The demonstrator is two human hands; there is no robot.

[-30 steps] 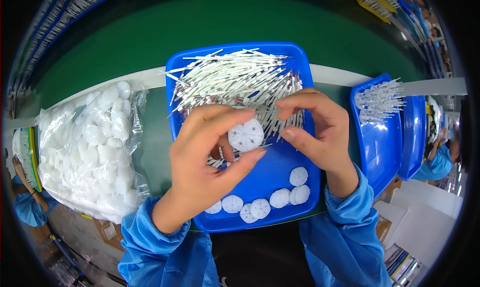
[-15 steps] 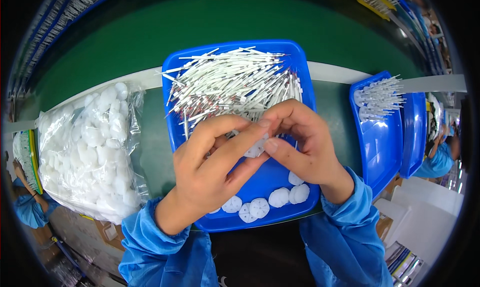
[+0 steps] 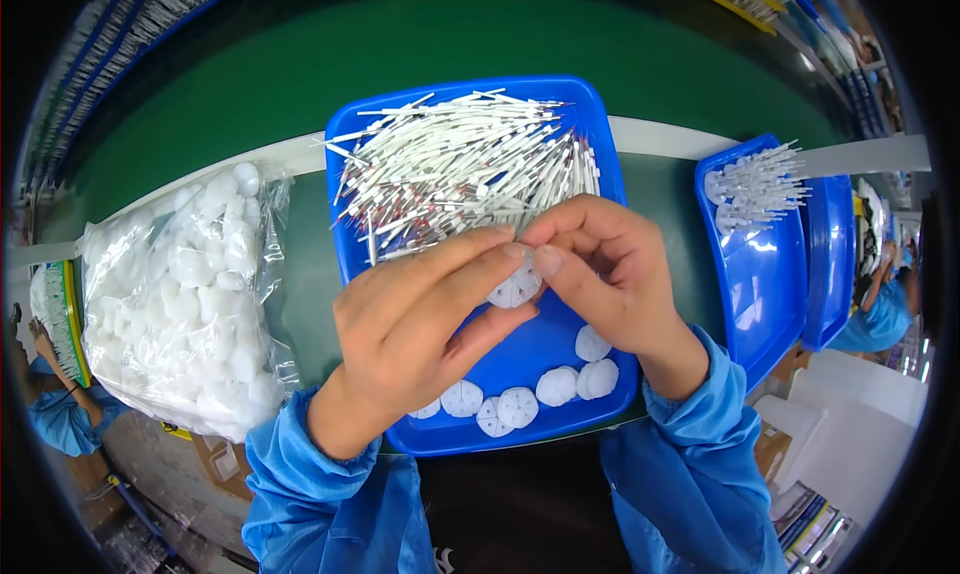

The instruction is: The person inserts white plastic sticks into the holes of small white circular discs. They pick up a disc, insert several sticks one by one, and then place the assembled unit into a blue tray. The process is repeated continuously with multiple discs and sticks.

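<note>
A small white plastic disc (image 3: 514, 287) with marks on its face is held over the blue tray (image 3: 470, 442). My left hand (image 3: 425, 319) is closed on the disc, its fingers along the upper side and its thumb below. My right hand (image 3: 612, 279) pinches thumb and forefinger together at the disc's upper right edge; what lies between these fingertips is hidden. Behind my hands, the tray holds a heap of thin white sticks (image 3: 460, 154), some with dark and reddish parts. Several similar white discs (image 3: 518, 407) lie along the tray's near side.
Left of the tray lies a clear plastic bag (image 3: 185, 294) full of white discs. At the right, another blue tray (image 3: 755, 304) holds discs with sticks standing out of them (image 3: 755, 189). Blue-sleeved people (image 3: 70, 414) work at both sides. The bench top is green (image 3: 480, 34).
My left fingers have straightened and drawn closer together over the disc, and more of the disc's face shows. My right hand stays pinched at its edge, nearly in the same place.
</note>
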